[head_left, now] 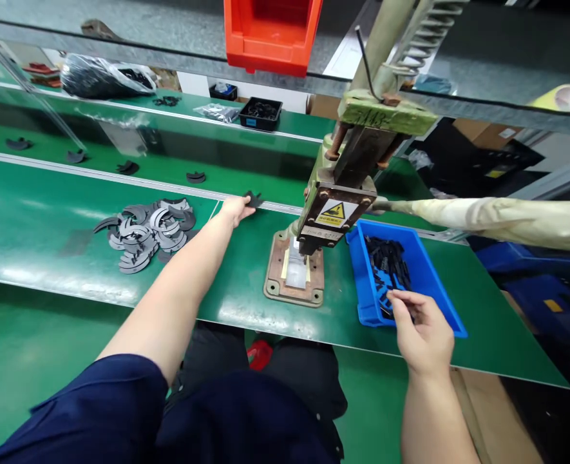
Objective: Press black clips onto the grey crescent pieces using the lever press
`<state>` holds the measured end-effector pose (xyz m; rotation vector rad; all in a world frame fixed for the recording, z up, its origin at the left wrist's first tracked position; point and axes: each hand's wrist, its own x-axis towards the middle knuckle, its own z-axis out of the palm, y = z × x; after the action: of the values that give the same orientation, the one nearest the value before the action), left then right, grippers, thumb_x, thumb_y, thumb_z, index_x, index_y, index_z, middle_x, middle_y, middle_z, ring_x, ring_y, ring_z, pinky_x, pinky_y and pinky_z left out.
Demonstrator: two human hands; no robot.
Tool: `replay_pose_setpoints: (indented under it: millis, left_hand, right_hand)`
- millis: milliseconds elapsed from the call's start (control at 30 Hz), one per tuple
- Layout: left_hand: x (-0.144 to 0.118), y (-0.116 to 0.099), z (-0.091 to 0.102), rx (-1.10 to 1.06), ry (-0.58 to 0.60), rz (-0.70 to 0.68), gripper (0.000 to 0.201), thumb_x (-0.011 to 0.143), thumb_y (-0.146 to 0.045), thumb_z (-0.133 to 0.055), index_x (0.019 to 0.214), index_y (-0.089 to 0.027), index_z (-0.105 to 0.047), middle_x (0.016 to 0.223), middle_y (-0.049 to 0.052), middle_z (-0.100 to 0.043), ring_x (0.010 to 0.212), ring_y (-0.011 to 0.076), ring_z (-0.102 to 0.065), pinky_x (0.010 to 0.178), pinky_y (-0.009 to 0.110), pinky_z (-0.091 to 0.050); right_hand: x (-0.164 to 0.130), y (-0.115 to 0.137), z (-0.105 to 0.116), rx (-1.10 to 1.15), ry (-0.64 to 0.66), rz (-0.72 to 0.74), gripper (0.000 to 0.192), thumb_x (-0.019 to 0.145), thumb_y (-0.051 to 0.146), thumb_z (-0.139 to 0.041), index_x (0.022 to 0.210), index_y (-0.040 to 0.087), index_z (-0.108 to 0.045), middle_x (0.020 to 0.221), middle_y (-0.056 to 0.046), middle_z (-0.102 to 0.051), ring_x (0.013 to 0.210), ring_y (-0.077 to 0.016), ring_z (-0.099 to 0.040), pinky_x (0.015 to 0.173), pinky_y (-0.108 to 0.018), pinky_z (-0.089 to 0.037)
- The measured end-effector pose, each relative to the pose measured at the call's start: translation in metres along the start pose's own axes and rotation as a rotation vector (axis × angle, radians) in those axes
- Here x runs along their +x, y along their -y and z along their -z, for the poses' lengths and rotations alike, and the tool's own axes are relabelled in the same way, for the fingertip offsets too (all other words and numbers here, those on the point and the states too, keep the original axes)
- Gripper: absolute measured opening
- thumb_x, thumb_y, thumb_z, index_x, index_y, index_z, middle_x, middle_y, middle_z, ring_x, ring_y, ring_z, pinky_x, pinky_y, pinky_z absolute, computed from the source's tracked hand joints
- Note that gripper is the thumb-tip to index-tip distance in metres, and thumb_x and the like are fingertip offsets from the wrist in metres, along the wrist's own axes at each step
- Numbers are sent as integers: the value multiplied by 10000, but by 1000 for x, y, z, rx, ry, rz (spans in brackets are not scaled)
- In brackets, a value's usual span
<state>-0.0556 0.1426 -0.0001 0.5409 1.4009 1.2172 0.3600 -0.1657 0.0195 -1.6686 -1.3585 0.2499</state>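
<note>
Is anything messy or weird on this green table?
Nothing looks broken or spilled. The grey curved pieces lie in a loose, jumbled pile instead of a bin, unlike the black parts in the blue bin. The left hand holds one dark piece at the belt's edge; the right hand reaches into the bin.

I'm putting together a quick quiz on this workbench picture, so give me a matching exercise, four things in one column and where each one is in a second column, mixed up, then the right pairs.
Things:
1. left hand
2. right hand
3. pile of grey curved parts
4. press

Places:
A. on the green table, left of the left forearm
B. at the near rim of the blue bin
C. standing between the two hands
D. at the table's far edge, on a dark part

Pairs: 1-D, 2-B, 3-A, 4-C
</note>
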Motion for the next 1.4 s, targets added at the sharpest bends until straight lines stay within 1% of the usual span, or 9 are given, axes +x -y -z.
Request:
replay_pose_setpoints:
  millis: [167,233,400,533,767,1000,1200,1300,1400]
  left_hand:
    - [25,1,-12,20,143,26,235,1042,-272,-663,1190,-90,-640,944,164,-770,830,215,-785,802,336,-676]
    - [22,18,-8,52,159,30,177,1025,-230,-676,1132,-93,-643,895,152,-761,812,212,-782,803,338,-674]
    - [1,51,11,78,184,-72,82,1020,-161,-686,987,-116,-624,893,105,-755,787,156,-775,821,291,-656]
    - [-20,60,24,122,217,-118,103,1009,-140,-707,942,-114,-633,882,90,-756,743,139,-761,773,269,-639]
    - [-52,82,47,188,288,-180,273,910,-284,-864,984,-129,-652,898,82,-775,782,154,-766,793,297,-637]
    - [-78,100,66,211,349,-211,424,822,-424,-930,1004,-141,-673,945,97,-785,851,183,-776,840,350,-649]
    - [-109,105,71,215,324,-269,478,829,-526,-883,1034,-152,-666,977,99,-768,809,171,-749,721,302,-625]
    - [-139,104,62,286,298,-438,445,863,-534,-836,1069,-172,-681,943,58,-734,759,145,-703,641,255,-571]
    - [-180,101,45,329,391,-573,364,933,-508,-776,1101,-192,-711,916,35,-722,768,138,-682,676,256,-570]
  right_hand:
    - [19,-30,21,-229,77,-23,456,954,630,-587,1199,264,-704,1213,-112,-778,1023,-249,-765,962,-462,-634]
    - [36,-47,29,-359,186,-33,504,937,658,-566,1207,253,-697,1188,-128,-782,957,-256,-765,866,-451,-636]
    - [81,-80,27,-496,550,-62,635,692,653,-792,1162,234,-715,1066,-113,-806,836,-270,-763,698,-402,-604]
    - [100,-82,9,-578,759,-83,635,581,556,-864,1111,252,-694,1033,-68,-813,767,-222,-748,646,-329,-545]
    - [101,-65,-18,-607,926,-58,314,660,366,-783,936,259,-678,789,5,-763,668,-167,-663,654,-290,-462]
    - [104,-64,-1,-460,725,-45,181,729,367,-760,866,255,-722,705,9,-736,625,-168,-641,673,-313,-495]
    - [97,-43,18,-149,175,-18,370,865,523,-726,1095,234,-744,929,-67,-789,790,-186,-730,809,-360,-609]
    - [81,-19,5,68,-5,11,403,915,536,-699,1175,227,-708,1027,-72,-791,818,-167,-761,827,-359,-653]
    - [54,12,-22,259,-56,62,321,951,473,-688,1159,230,-682,1101,-63,-790,821,-146,-774,835,-360,-683]
